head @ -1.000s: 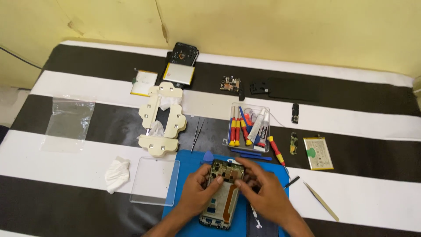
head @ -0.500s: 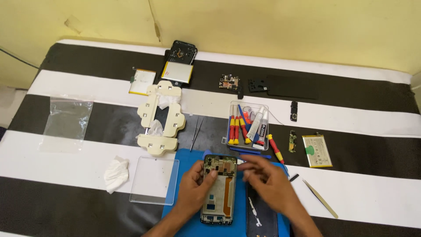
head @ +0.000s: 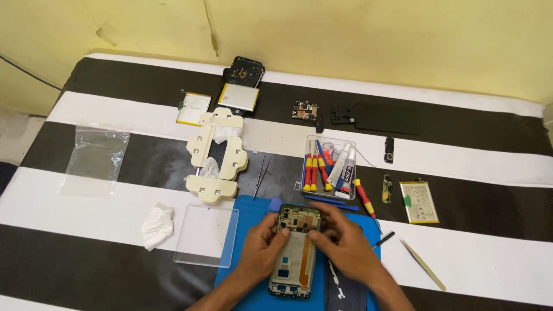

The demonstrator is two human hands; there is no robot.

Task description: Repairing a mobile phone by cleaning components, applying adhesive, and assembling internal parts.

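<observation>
I see a matt blue rubbery mat [head: 245, 210] on striped black-and-white cloth [head: 86, 190]. The clear plastic bag [head: 95, 158] shines glossy; the crumpled tissue [head: 157, 224] looks soft, papery.

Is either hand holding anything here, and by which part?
Both hands steady the opened phone frame on the blue mat: left hand along its left edge, right hand at its upper right.
</observation>
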